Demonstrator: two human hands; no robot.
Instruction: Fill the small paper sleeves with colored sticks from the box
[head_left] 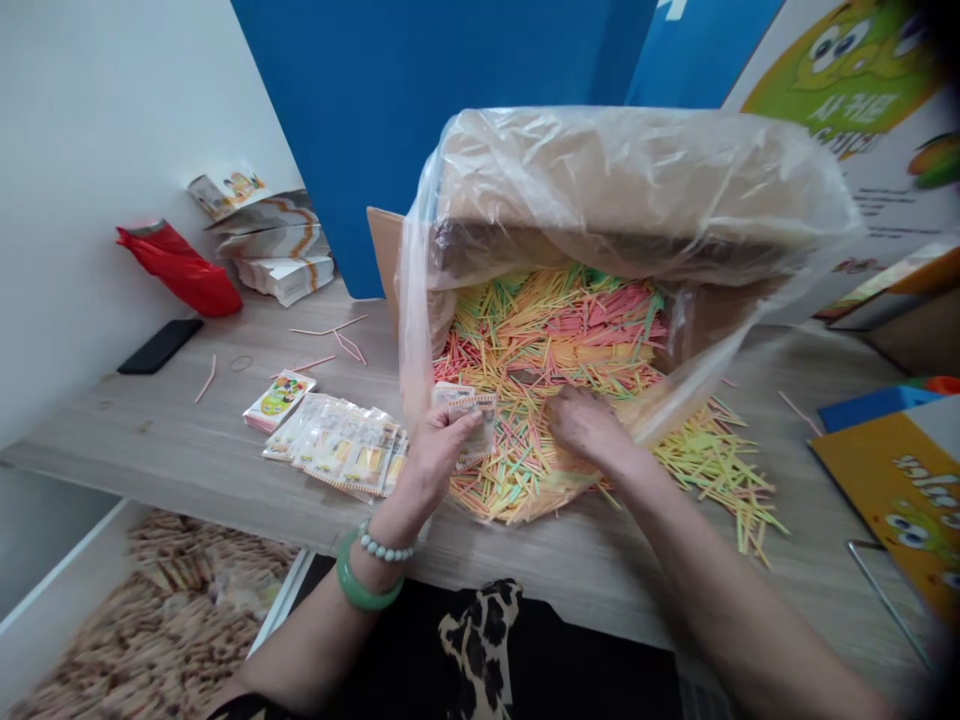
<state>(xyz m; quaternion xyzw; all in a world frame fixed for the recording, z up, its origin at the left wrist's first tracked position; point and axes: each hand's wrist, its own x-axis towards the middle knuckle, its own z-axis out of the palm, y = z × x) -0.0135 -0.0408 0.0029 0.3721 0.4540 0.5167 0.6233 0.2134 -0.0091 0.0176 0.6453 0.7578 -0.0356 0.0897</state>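
Several small printed packets are held between the thumb and fingers of my left hand, just over the near left edge of a plastic-lined box. My right hand reaches into the heap of thin coloured sticks spilling from that box. Its fingertips are down among the sticks, so what they hold, if anything, is hidden. Left of my left hand, a fanned row of clear packets lies on the table, with a small stack of printed cards at its far end.
A black phone, a red pouch and stacked printed bundles are at the back left. A white drawer full of packets sits below the table's left side. Loose sticks and an orange printed sheet lie at the right.
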